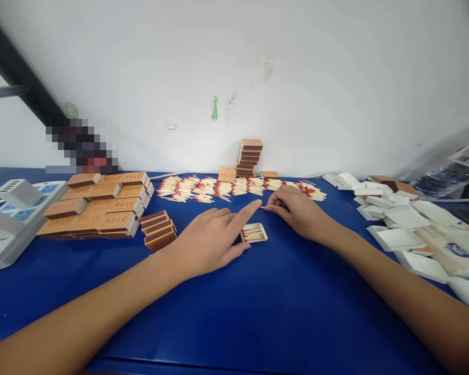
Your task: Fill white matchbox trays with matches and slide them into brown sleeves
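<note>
A small white matchbox tray (260, 240) with a few red-tipped matches (252, 235) in it lies on the blue table. My left hand (214, 239) is at its left side, index finger stretched out above it and thumb at its near left corner. These two fingers are apart and hold nothing; whether the thumb touches the tray I cannot tell. Beyond the tray, my right hand (291, 208) pinches a match (262, 208), its red tip pointing left. A long row of loose matches (214, 188) lies behind both hands.
Stacked matchboxes (101, 208) fill the left, with more boxes (159, 230) beside my left wrist. A taller stack (250, 156) stands against the wall. White trays (400, 237) and a plastic tissue pack (459, 247) lie at right. A power strip (27, 224) sits far left.
</note>
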### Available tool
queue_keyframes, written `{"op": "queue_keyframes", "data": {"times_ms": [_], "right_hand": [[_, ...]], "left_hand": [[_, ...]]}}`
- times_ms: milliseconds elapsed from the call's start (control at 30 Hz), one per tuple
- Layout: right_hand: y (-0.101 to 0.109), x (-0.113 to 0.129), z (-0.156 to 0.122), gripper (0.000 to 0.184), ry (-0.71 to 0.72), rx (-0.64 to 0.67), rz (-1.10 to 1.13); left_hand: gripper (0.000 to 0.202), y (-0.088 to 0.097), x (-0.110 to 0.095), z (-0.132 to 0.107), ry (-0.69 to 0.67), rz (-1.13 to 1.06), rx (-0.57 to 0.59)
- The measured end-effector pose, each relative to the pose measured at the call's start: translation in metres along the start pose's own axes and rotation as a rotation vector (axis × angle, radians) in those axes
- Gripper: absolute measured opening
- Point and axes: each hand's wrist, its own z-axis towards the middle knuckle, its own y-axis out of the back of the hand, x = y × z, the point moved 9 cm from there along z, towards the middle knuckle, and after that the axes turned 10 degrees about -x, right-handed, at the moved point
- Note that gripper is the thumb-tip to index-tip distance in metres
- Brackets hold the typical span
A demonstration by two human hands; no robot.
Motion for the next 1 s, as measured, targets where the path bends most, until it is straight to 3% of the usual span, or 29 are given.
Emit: {"op": "queue_keyframes", "data": {"times_ms": [200, 400, 533, 700, 800, 1000], "right_hand": [[0.015, 0.056, -0.010, 0.013, 0.204, -0.015, -0.055], [-0.001, 0.099, -0.023, 0.015, 0.383, 0.027, -0.205], [-0.002, 0.097, -0.022, 0.018, 0.333, 0.034, -0.167], [0.013, 0.076, -0.020, 0.011, 0.137, 0.106, -0.012], [0.008, 0.068, -0.022, 0.009, 0.049, 0.186, 0.046], [-0.005, 0.070, -0.026, 0.012, 0.014, 0.194, 0.094]], "left_hand": [[0.084, 0.000, 0.002, 0.000, 0.010, 0.048, -0.004], [0.085, 0.000, -0.001, 0.001, -0.020, 0.016, -0.052], [0.085, 0.000, -0.002, 0.000, -0.030, 0.021, -0.053], [0.084, -0.002, 0.001, -0.001, -0.004, 0.004, -0.008], [0.083, -0.002, 0.002, -0.002, 0.000, -0.009, -0.001], [0.084, -0.001, 0.001, -0.002, -0.001, -0.031, 0.003]]}}
